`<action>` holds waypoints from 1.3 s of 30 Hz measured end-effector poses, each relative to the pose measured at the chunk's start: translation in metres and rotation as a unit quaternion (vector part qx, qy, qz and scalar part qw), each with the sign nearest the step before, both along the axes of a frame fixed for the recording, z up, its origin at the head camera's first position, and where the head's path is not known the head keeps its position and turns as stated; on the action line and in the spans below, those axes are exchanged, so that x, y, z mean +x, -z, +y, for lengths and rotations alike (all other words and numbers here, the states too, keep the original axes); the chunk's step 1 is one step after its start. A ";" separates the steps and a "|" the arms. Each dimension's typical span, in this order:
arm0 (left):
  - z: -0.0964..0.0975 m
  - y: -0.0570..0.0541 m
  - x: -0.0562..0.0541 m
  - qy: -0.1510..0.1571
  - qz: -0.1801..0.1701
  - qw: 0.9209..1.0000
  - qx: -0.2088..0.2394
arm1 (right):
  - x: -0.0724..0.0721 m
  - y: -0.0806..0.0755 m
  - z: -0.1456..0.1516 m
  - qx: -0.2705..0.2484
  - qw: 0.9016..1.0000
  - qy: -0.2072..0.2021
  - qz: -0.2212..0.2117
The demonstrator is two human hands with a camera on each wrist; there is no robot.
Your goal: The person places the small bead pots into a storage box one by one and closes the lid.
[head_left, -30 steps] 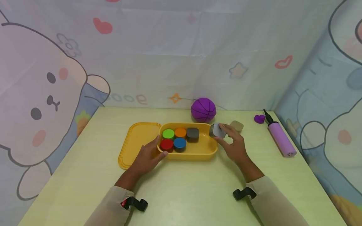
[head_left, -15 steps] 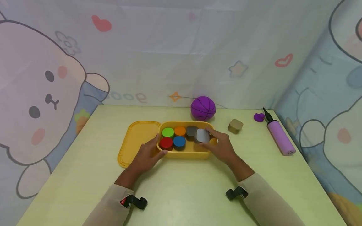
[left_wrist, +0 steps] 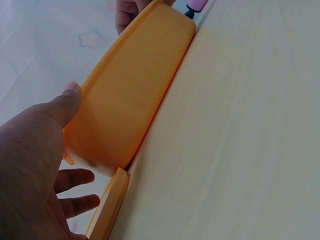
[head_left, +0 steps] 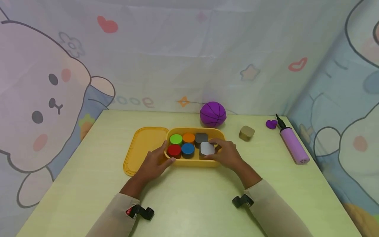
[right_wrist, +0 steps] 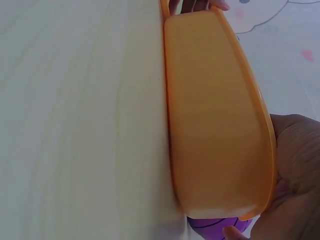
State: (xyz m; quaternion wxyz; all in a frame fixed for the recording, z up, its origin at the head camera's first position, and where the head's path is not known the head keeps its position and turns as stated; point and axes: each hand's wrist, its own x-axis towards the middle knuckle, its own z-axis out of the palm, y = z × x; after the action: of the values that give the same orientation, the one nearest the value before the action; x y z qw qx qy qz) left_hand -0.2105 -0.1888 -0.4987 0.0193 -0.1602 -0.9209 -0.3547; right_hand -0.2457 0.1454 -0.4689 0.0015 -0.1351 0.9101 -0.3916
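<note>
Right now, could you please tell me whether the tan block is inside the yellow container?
No, the tan block sits on the table, apart from the yellow container and to its right.

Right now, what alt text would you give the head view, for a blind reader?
The right hand holds a light gray block in a yellow box with five other blocks; the left hand touches the box's left end. A purple ball sits behind.

Pale wood-grain table (head_left: 189, 204) before a creased, cartoon-printed cloth backdrop (head_left: 165, 65)
</note>
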 end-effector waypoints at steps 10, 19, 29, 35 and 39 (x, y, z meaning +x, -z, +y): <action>-0.001 0.002 0.000 -0.001 -0.003 1.000 -0.001 | -0.003 -0.002 -0.004 0.044 0.999 -0.005 -0.003; -0.001 0.001 0.001 0.000 -0.001 1.000 0.006 | -0.007 -0.004 -0.010 0.076 0.997 0.007 -0.018; 0.000 0.000 0.001 0.000 -0.005 1.000 0.006 | -0.003 -0.004 -0.012 0.043 0.998 0.021 -0.036; -0.001 0.001 0.000 -0.001 -0.006 1.000 0.006 | -0.002 -0.003 -0.010 -0.001 0.998 0.021 -0.053; -0.001 0.002 0.000 -0.002 -0.005 1.000 0.007 | -0.004 -0.001 -0.008 -0.024 0.998 0.021 -0.061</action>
State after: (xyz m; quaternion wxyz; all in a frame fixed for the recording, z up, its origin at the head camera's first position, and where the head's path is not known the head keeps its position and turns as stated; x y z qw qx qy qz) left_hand -0.2106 -0.1901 -0.5003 0.0160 -0.1565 -0.9187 -0.3622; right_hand -0.2495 0.1372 -0.4680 0.0458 -0.0919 0.9013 -0.4208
